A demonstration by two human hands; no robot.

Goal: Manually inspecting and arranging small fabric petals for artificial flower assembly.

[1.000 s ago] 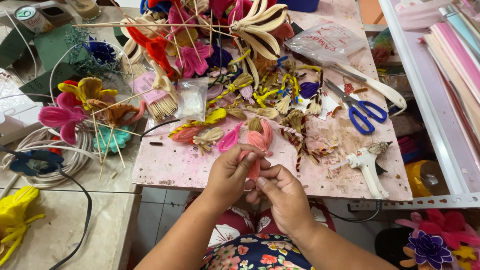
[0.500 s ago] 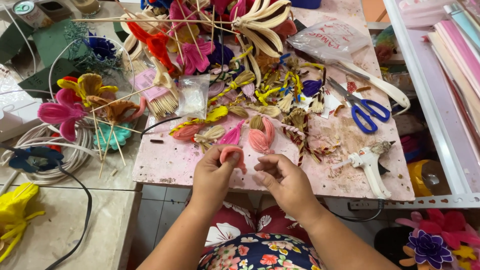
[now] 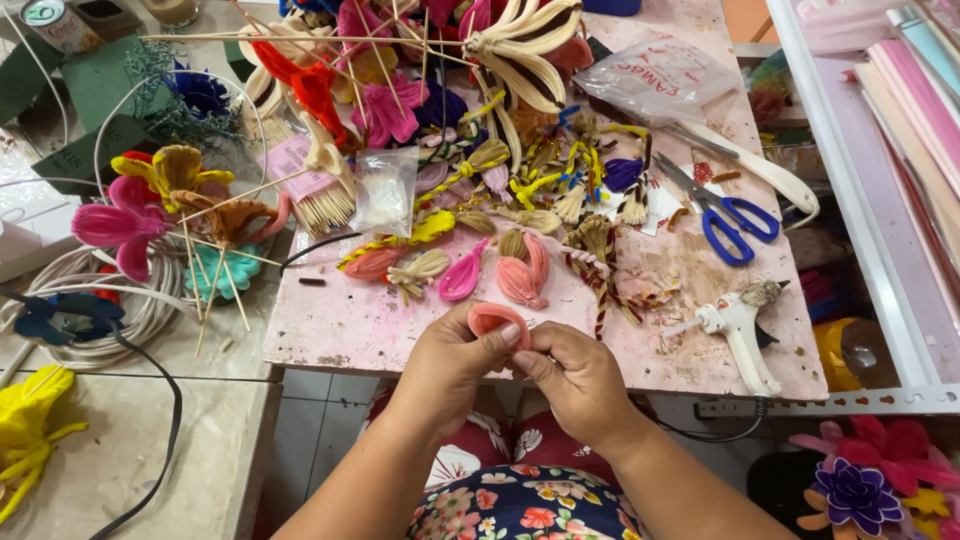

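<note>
My left hand (image 3: pixel 450 362) and my right hand (image 3: pixel 575 378) meet at the near edge of a stained pink work board (image 3: pixel 400 320). Both pinch a small salmon-pink looped petal (image 3: pixel 497 319), held just above the board's front edge. Right behind it on the board lie a finished pink petal bundle (image 3: pixel 524 276) and a magenta loop petal (image 3: pixel 462 276).
A white glue gun (image 3: pixel 738 328) lies at the right front of the board, blue-handled scissors (image 3: pixel 728 218) behind it. Craft flowers on wooden sticks (image 3: pixel 330 90) crowd the back. Coiled white cord (image 3: pixel 90 290) and a black cable (image 3: pixel 165 420) lie left.
My hands have drawn together: the left hand held the petal alone half a second ago, and now the right hand's fingers pinch it too.
</note>
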